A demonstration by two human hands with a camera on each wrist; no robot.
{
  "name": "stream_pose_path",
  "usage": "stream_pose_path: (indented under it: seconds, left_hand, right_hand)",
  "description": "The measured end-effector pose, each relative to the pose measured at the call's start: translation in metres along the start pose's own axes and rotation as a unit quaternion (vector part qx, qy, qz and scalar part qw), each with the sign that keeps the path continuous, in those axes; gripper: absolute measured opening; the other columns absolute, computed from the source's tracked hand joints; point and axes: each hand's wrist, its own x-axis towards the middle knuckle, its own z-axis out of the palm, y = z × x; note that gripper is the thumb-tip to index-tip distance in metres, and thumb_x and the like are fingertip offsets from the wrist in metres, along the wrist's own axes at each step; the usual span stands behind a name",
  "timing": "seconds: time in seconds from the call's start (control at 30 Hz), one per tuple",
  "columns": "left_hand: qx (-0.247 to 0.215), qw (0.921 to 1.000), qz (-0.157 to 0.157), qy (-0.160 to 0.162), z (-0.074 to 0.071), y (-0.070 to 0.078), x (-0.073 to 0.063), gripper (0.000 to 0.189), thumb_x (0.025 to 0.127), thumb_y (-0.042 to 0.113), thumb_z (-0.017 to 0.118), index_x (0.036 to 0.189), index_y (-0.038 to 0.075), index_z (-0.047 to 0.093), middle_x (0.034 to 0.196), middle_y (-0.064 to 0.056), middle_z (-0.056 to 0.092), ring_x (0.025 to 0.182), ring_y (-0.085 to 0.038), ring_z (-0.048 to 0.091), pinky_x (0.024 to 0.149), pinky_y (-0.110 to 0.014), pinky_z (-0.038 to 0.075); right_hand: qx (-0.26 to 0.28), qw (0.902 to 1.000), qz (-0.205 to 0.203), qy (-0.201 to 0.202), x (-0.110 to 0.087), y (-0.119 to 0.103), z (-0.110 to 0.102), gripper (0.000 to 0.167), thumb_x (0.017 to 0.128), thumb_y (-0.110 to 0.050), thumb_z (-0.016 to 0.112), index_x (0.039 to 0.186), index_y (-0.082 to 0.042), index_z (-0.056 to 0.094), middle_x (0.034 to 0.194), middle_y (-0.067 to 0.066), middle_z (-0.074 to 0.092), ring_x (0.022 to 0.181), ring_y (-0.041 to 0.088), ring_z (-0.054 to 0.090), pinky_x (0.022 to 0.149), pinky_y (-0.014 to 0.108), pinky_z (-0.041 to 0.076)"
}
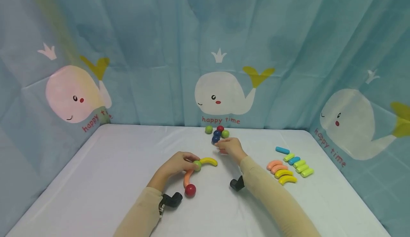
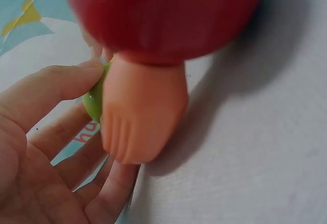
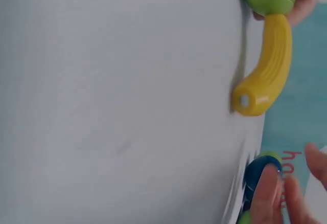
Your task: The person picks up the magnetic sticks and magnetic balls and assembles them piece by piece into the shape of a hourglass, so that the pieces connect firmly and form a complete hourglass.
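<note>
Here, pinching a green ball [image 1: 198, 166] in the left hand [image 1: 179, 163]; pointing the nearer right hand [image 1: 233, 148], loose-fingered, seemingly empty, at blue balls [image 1: 216, 139] just beyond.

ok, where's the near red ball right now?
Head view: the near red ball is just left of centre, at the near end of the curved orange piece, below the left hand in frame.

So my white worktop [image 1: 80, 173] has a bent chain on it: red ball [image 1: 190, 190], orange curve [image 1: 187, 179], green ball [image 1: 197, 165], yellow curve [image 1: 209, 161]. There's a bunch of balls [image 1: 216, 139] near the far edge. Over on my right, I've got two orange curves [image 1: 279, 168], two yellow curves [image 1: 283, 173], two blue sticks [image 1: 282, 150] and four green sticks [image 1: 300, 163].
</note>
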Motion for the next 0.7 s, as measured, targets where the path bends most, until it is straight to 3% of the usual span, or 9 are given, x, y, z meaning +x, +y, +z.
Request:
stream_pose_path:
  seconds: [0.13, 0.27, 0.47, 0.6, 0.7]
  left_hand:
    - [0.003, 1.0, -0.003, 0.001, 0.0, 0.001, -0.001, 0.033, 0.079, 0.025, 0.08, 0.111, 0.019, 0.075, 0.112, 0.0, 0.07, 0.093, -0.015, 0.061, 0.078, -0.029, 0.054]
    - [0.004, 1.0, -0.001, -0.005, 0.002, 0.003, 0.0, 0.034, 0.079, 0.025, 0.08, 0.111, 0.019, 0.074, 0.113, 0.0, 0.07, 0.092, -0.015, 0.062, 0.078, -0.03, 0.054]
    - [0.018, 0.9997, -0.002, -0.015, 0.003, 0.008, 0.002, 0.036, 0.079, 0.029, 0.08, 0.113, 0.021, 0.073, 0.114, -0.001, 0.068, 0.094, -0.016, 0.061, 0.079, -0.031, 0.053]
    - [0.029, 0.9994, 0.001, -0.019, -0.001, 0.01, 0.001, 0.038, 0.081, 0.034, 0.078, 0.116, 0.019, 0.072, 0.115, -0.001, 0.068, 0.094, -0.015, 0.061, 0.079, -0.03, 0.053]
    - [0.033, 0.9992, -0.009, -0.022, -0.005, 0.012, 0.002, 0.036, 0.084, 0.035, 0.076, 0.115, 0.018, 0.072, 0.114, 0.0, 0.069, 0.093, -0.015, 0.061, 0.079, -0.031, 0.053]
  right_hand:
    - [0.021, 0.9986, 0.027, 0.041, 0.013, -0.003, 0.003, 0.046, 0.085, -0.02, 0.078, 0.122, 0.001, 0.062, 0.122, 0.018, 0.064, 0.103, 0.028, 0.068, 0.089, 0.032, 0.059]
    - [0.017, 0.9966, 0.043, 0.068, 0.022, -0.002, 0.002, 0.046, 0.083, -0.021, 0.08, 0.118, 0.002, 0.062, 0.115, 0.015, 0.063, 0.093, 0.024, 0.064, 0.09, 0.033, 0.057]
    - [0.025, 0.9955, 0.049, 0.077, 0.031, -0.001, 0.003, 0.049, 0.082, -0.022, 0.081, 0.118, 0.004, 0.061, 0.108, 0.013, 0.063, 0.083, 0.019, 0.063, 0.086, 0.03, 0.059]
    - [0.024, 0.9946, 0.056, 0.084, 0.034, -0.006, 0.01, 0.061, 0.081, -0.023, 0.082, 0.127, 0.006, 0.054, 0.105, 0.012, 0.059, 0.079, 0.018, 0.06, 0.081, 0.029, 0.06]
    - [0.009, 0.994, 0.061, 0.09, 0.035, -0.01, 0.016, 0.068, 0.082, -0.024, 0.081, 0.133, 0.007, 0.048, 0.102, 0.012, 0.057, 0.071, 0.016, 0.056, 0.07, 0.024, 0.058]
